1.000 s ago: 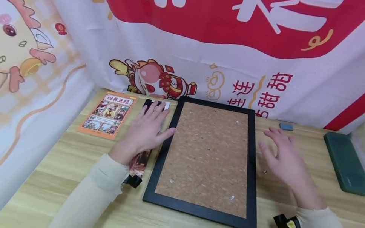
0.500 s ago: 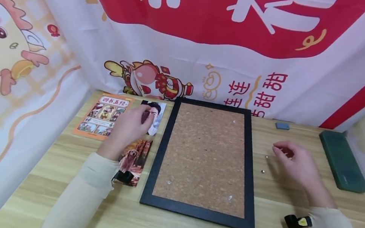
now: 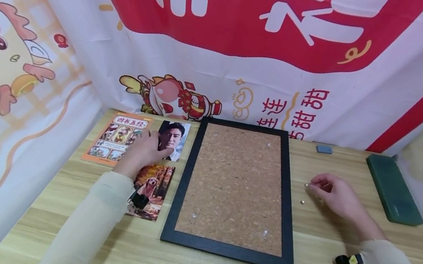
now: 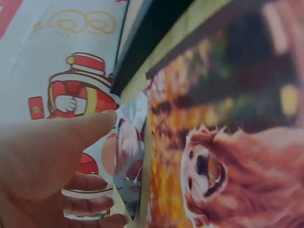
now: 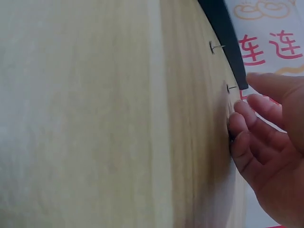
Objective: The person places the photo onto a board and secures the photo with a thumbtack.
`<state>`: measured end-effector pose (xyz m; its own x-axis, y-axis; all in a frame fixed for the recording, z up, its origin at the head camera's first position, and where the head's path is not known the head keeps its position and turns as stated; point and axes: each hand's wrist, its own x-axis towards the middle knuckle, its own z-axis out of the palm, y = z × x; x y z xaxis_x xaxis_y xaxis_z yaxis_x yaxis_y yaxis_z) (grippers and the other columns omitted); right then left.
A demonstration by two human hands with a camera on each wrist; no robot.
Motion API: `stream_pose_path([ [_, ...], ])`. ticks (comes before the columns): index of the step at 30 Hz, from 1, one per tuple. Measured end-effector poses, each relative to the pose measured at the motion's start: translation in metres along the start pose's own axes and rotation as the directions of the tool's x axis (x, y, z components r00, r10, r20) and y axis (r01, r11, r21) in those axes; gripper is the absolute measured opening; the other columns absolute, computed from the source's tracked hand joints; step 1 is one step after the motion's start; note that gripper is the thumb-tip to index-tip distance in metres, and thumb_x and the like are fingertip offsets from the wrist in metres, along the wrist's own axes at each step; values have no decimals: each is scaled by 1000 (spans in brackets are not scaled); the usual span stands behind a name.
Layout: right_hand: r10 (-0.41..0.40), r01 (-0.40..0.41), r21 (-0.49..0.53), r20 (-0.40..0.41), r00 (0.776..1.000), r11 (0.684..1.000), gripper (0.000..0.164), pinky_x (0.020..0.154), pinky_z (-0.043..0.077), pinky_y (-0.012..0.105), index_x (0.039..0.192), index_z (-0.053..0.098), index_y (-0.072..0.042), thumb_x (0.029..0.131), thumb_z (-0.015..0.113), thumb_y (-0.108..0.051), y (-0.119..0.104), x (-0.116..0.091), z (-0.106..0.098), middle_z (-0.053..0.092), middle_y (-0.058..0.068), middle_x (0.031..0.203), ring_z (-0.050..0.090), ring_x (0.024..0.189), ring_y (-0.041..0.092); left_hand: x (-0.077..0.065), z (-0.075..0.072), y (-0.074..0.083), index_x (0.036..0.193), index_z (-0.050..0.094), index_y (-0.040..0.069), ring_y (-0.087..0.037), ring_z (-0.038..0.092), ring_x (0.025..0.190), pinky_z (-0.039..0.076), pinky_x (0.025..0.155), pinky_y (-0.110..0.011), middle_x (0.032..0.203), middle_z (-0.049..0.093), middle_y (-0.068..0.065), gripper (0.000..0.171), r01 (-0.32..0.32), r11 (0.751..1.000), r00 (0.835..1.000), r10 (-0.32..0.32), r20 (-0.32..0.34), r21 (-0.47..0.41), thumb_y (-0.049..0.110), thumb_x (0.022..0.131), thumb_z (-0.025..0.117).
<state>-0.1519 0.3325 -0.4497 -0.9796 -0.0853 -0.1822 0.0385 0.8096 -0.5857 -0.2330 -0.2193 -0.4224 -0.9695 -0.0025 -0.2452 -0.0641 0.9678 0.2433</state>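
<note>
My left hand (image 3: 142, 151) hovers at the left edge of a portrait photo (image 3: 177, 134), thumb over its lower part and fingers spread apart from the thumb. Beneath the wrist lies a photo of a golden dog (image 3: 151, 186), also large in the left wrist view. To the right of a black-framed cork board (image 3: 234, 187), my right hand (image 3: 336, 195) reaches toward a thumbtack (image 5: 228, 88), thumb and forefinger near it with a gap between them. A second thumbtack (image 5: 212, 46) stands point up on the table, closer to the person.
An orange booklet (image 3: 113, 142) lies at the left, partly under the left hand. A small blue block (image 3: 324, 150) and a dark green case (image 3: 392, 189) lie at the back right. A printed cloth (image 3: 203, 69) hangs right behind the table.
My left hand has shifted left, uncovering the portrait and dog photos. The right hand's fingers have drawn closer together and come to the farther thumbtack.
</note>
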Motion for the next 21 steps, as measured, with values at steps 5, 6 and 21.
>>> stream_pose_path([
  [5, 13, -13, -12, 39, 999, 1000, 35, 77, 51, 30, 121, 71, -6, 103, 74, -36, 0, 2, 1, 71, 9, 105, 59, 96, 25, 6, 3, 1, 157, 37, -14, -57, 43, 145, 42, 117, -71, 158, 35, -39, 99, 31, 997, 999, -32, 12, 72, 63, 101, 65],
  [6, 9, -8, -15, 43, 999, 1000, 35, 77, 50, 31, 121, 71, -6, 103, 74, -36, 0, 3, 1, 71, 9, 104, 59, 95, 25, 7, 3, 2, 156, 38, -14, -57, 43, 144, 43, 117, -71, 158, 35, -39, 98, 34, 996, 999, -35, 13, 80, 62, 101, 66],
  [21, -3, 5, -50, 44, 999, 999, 24, 78, 48, 34, 118, 73, -8, 106, 72, -30, 1, 9, 8, 69, 8, 101, 58, 94, 25, 22, 5, -13, 155, 39, -12, -53, 52, 140, 44, 118, -64, 152, 50, -37, 80, 41, 988, 999, -42, -2, -146, 39, 103, 72],
])
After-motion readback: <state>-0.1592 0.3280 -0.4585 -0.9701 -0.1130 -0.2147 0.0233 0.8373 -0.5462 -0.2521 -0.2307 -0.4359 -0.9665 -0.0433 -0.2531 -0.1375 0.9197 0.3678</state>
